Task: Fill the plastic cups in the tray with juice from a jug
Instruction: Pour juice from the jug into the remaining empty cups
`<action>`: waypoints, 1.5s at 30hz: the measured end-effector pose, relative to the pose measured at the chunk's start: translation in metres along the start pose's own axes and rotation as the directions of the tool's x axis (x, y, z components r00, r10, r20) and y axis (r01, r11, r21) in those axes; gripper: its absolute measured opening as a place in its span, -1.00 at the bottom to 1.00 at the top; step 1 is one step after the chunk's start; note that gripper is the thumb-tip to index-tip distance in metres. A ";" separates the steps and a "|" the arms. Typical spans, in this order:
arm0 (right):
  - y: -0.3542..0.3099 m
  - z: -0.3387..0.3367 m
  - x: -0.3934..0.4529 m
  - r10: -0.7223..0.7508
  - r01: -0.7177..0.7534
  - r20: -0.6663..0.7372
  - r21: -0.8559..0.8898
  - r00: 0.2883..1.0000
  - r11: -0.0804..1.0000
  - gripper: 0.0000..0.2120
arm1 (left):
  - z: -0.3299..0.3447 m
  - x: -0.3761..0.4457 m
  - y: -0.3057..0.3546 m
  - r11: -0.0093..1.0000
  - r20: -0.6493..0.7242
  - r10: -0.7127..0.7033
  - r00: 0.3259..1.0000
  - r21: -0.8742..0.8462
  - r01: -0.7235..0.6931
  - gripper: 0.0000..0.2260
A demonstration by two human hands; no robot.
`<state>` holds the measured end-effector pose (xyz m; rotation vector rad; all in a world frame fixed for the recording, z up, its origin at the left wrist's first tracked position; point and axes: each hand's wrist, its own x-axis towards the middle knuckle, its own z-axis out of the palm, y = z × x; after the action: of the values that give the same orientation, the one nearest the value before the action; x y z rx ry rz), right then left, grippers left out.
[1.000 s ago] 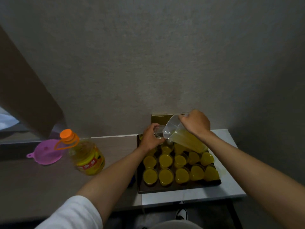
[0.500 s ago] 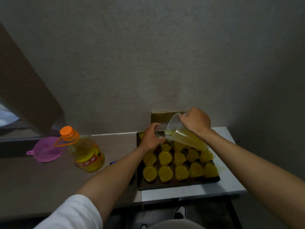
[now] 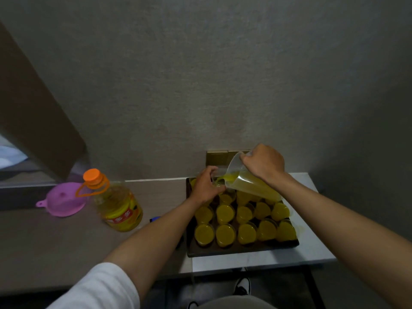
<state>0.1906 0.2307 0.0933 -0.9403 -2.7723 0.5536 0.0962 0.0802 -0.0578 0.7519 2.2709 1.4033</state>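
Note:
A dark tray (image 3: 243, 250) on the table holds several small plastic cups (image 3: 225, 235) full of yellow juice. My right hand (image 3: 264, 162) grips a clear jug (image 3: 243, 181) of yellow juice, tilted with its spout down to the left. My left hand (image 3: 205, 185) holds a clear cup (image 3: 217, 182) just above the tray's far left corner, right under the spout. Juice runs from the jug's lip into this cup. The cup is mostly hidden by my fingers.
A yellow bottle (image 3: 119, 205) with an orange cap stands left of the tray. A pink funnel (image 3: 63, 202) lies further left. A small blue object (image 3: 155, 219) peeks out by my left forearm. The wall rises right behind the tray. A little juice is spilled at the tray's right edge.
The jug has tipped further toward the cup in my left hand and juice now flows into it. Both hands stay at the tray's far left corner.

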 end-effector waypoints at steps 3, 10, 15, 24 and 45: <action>-0.002 0.001 0.000 0.000 0.000 0.012 0.000 1.000 1.000 -0.55 | -0.002 0.001 -0.002 1.000 0.004 0.001 1.000 0.005 -0.001 -0.33; -0.007 0.001 0.001 -0.011 0.012 0.022 -0.020 1.000 1.000 -0.59 | -0.002 0.003 -0.002 1.000 0.015 -0.005 1.000 0.001 0.005 -0.33; -0.007 0.001 0.001 -0.022 0.022 0.018 -0.022 1.000 1.000 -0.59 | -0.001 0.003 -0.003 1.000 0.009 -0.002 1.000 0.003 0.002 -0.33; -0.007 0.002 0.002 -0.017 0.017 0.019 -0.018 1.000 1.000 -0.58 | 0.000 0.005 -0.005 1.000 0.004 -0.006 1.000 -0.001 0.006 -0.34; 0.017 0.002 0.016 0.095 -0.101 0.039 0.167 0.995 0.981 -0.55 | 0.008 0.025 -0.004 0.999 0.020 -0.010 1.000 0.035 0.010 -0.28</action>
<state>0.1869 0.2522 0.0856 -1.0414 -2.6647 0.8099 0.0806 0.0997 -0.0655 0.7611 2.2863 1.3490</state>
